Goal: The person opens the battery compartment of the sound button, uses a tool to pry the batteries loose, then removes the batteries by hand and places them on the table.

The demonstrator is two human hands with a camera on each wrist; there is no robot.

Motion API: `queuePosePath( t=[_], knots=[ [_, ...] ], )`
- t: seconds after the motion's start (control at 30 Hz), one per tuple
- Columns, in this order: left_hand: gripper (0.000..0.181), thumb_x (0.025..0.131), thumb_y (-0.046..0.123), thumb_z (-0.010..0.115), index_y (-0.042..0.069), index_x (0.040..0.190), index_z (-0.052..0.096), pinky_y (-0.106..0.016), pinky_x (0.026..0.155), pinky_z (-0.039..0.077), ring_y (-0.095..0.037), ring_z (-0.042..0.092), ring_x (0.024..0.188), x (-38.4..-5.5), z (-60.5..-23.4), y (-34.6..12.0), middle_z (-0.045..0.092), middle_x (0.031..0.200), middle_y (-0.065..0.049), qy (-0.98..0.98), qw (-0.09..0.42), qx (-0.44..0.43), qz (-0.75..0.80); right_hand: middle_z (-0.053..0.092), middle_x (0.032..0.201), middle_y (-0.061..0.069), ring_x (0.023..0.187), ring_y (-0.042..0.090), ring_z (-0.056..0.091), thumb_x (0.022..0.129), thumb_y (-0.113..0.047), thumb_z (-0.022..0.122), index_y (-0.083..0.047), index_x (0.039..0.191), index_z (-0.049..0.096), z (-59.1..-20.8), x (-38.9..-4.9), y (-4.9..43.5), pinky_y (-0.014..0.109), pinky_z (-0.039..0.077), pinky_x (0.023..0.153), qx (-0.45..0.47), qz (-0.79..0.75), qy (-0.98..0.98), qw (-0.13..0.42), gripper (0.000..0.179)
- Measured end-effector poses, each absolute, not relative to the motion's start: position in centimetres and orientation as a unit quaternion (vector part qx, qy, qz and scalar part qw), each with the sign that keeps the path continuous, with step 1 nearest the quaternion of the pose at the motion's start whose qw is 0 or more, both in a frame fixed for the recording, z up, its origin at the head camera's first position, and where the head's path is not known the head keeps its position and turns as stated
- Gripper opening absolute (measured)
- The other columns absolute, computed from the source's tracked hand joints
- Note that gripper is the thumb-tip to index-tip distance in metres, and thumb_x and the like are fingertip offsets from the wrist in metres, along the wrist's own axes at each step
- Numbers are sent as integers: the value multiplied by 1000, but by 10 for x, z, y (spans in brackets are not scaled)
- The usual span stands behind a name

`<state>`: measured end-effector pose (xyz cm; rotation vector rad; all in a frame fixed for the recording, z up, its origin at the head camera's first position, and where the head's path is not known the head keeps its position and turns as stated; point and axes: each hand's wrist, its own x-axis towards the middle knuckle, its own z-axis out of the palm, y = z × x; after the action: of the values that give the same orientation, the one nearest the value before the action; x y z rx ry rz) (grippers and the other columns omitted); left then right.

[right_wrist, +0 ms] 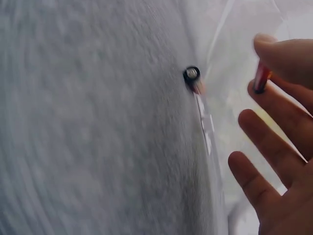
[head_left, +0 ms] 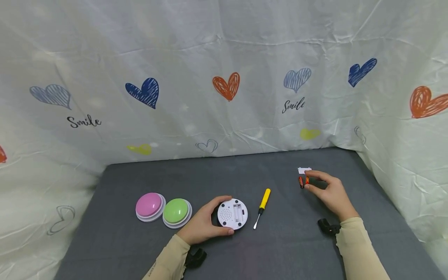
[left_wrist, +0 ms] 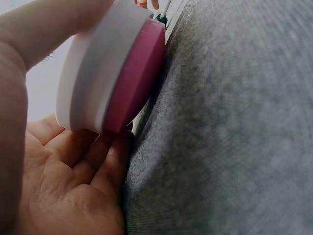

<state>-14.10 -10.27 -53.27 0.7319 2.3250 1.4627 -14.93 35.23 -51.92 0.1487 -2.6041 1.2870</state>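
Observation:
My left hand (head_left: 204, 223) grips a round white push-button (head_left: 226, 213) by its rim, underside up, so its battery slot shows without batteries in it. In the left wrist view the button's pink dome (left_wrist: 139, 73) faces down toward the cloth. Between thumb and fingertips, my right hand (head_left: 330, 194) pinches a small red battery (right_wrist: 262, 77), held above the table. A second battery (head_left: 301, 182) lies on the cloth just left of it. Behind them lies a small white battery cover (head_left: 303, 170).
A yellow-handled screwdriver (head_left: 265, 199) lies right of the held button. Left of my left hand stand a pink-domed button (head_left: 148, 204) and a green-domed button (head_left: 175, 210). The dark grey tablecloth (head_left: 280, 249) ends at a white curtain (head_left: 189, 128) behind.

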Motion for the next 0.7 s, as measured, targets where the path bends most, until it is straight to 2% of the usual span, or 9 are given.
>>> queuePosePath(
  t=[0.13, 0.37, 0.43, 0.53, 0.7],
  knots=[
    [95, 80, 39, 100, 22, 160, 53, -54, 123, 37, -19, 51, 144, -141, -533, -102, 56, 156, 7, 808, 149, 256, 510, 75, 137, 4, 130, 6, 60, 95, -24, 90, -17, 137, 77, -525, -150, 361, 22, 43, 105, 36, 428, -897, 105, 44],
    [95, 80, 39, 100, 22, 160, 53, -55, 123, 37, -19, 50, 145, -140, -533, -102, 56, 157, 7, 809, 152, 254, 508, 75, 137, 1, 132, 24, 62, 94, -24, 91, -17, 130, 80, -535, -153, 367, 20, 41, 107, 33, 420, -903, 83, 38],
    [95, 80, 39, 100, 22, 160, 53, -54, 123, 37, -19, 50, 145, -140, -533, -102, 56, 157, 7, 809, 152, 254, 508, 74, 137, 2, 134, 28, 63, 94, -23, 91, -17, 127, 81, -537, -154, 368, 25, 42, 109, 37, 414, -906, 81, 35],
    [95, 80, 40, 100, 22, 160, 53, -53, 123, 37, -19, 50, 145, -140, -533, -102, 56, 157, 8, 811, 148, 254, 506, 73, 140, 3, 136, 31, 62, 94, -22, 91, -17, 125, 81, -540, -156, 369, 40, 44, 113, 40, 411, -907, 79, 33],
    [95, 79, 41, 101, 23, 159, 54, -53, 124, 37, -18, 50, 145, -141, -533, -101, 56, 156, 8, 814, 144, 253, 503, 71, 141, 8, 136, 36, 59, 94, -19, 90, -15, 127, 81, -540, -158, 370, 60, 41, 114, 50, 409, -908, 76, 34]
  ],
)
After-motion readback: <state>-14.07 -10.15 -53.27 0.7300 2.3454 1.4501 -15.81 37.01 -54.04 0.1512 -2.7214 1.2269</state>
